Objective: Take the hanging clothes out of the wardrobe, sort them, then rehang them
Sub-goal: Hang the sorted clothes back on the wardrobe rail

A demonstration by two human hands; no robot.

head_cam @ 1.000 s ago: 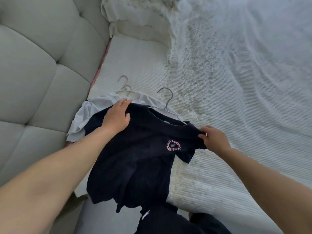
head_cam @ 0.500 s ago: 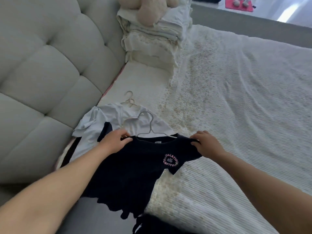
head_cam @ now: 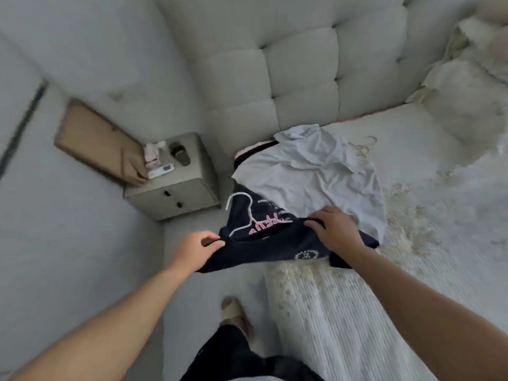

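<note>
**Navy T-shirt stretched across the bed corner**

The navy T-shirt (head_cam: 264,248) lies with its long axis left to right, collar toward the headboard (head_cam: 302,78), white hanger (head_cam: 244,213) hook pointing up-left. Left hand (head_cam: 196,250) pinches its left shoulder; right hand (head_cam: 336,229) grips the right. It overlaps a pale grey shirt (head_cam: 316,171) on the bed (head_cam: 412,270).

Bedside corner, seen from above

A grey nightstand (head_cam: 176,185) stands beside the tufted headboard (head_cam: 299,78), a brown board (head_cam: 96,141) leaning behind it; pillows (head_cam: 467,97) lie on the white bedspread (head_cam: 384,312).
</note>
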